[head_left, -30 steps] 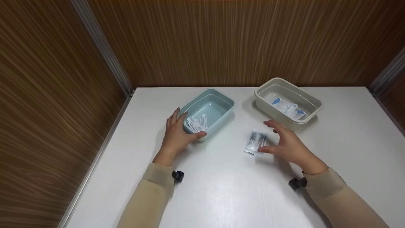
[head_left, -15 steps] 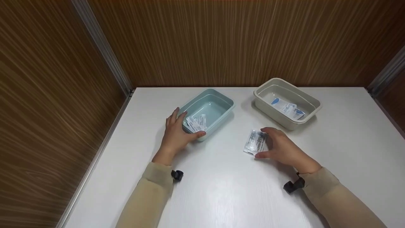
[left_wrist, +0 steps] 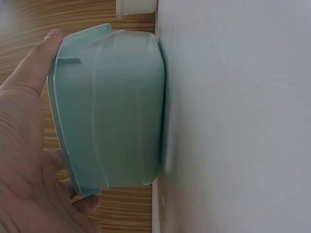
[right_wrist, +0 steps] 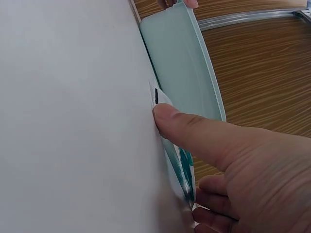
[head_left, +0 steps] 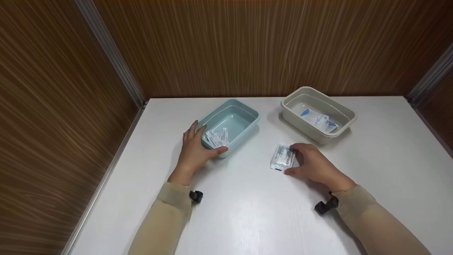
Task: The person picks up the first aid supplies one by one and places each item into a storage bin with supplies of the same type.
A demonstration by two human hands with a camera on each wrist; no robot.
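My left hand (head_left: 195, 152) holds the near end of a light blue-green plastic bin (head_left: 244, 132), thumb on one side of the rim and fingers on the other. Inside that bin lie several slim white printed packets (head_left: 216, 138). Flat on the table is a small clear plastic packet (head_left: 283, 157) with dark print; the right wrist view shows green on its underside or contents. My right hand (head_left: 315, 164) pinches this packet by its right side, its thumb (right_wrist: 170, 119) at the near corner and fingers at the far one. Its lower fingers are partly hidden.
A beige bin (head_left: 300, 125) stands at the back right, holding white packets with blue marks (head_left: 318, 120). The white table (head_left: 240, 219) ends at a brown wood-grain wall (head_left: 226, 46), with another panel (head_left: 60, 106) on the left.
My right hand has come in from the right and its thumb and fingers have closed on the packet's edges. The left hand keeps its place on the blue-green bin.
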